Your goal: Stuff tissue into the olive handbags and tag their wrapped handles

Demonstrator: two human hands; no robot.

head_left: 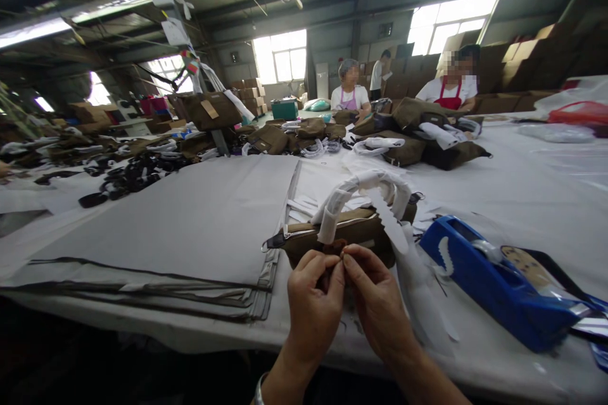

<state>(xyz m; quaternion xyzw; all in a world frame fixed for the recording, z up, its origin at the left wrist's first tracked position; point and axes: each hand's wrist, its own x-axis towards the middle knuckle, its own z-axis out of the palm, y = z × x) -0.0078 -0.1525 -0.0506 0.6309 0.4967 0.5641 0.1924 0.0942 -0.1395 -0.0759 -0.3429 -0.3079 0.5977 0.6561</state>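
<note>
An olive-brown zip-top bag (368,237) sits at the table's front edge, its handles (354,193) wrapped in white paper. Right in front of it, my left hand (316,291) and my right hand (377,294) meet with fingertips pinched together. Between them is a small piece, partly covered by the fingers; its kind I cannot make out. A reddish-brown bit (335,244) shows on the bag just above the fingertips. The bag's metal zip runs along its top, and a dark tab with a ring sticks out at its left end.
Left of the bag lies a stack of grey sheets (190,221). A blue tape dispenser (494,285) stands at the right. Farther back are piled brown bags (408,133) and black coiled straps (137,174). Two people in aprons (349,96) are across the table; another person stands behind.
</note>
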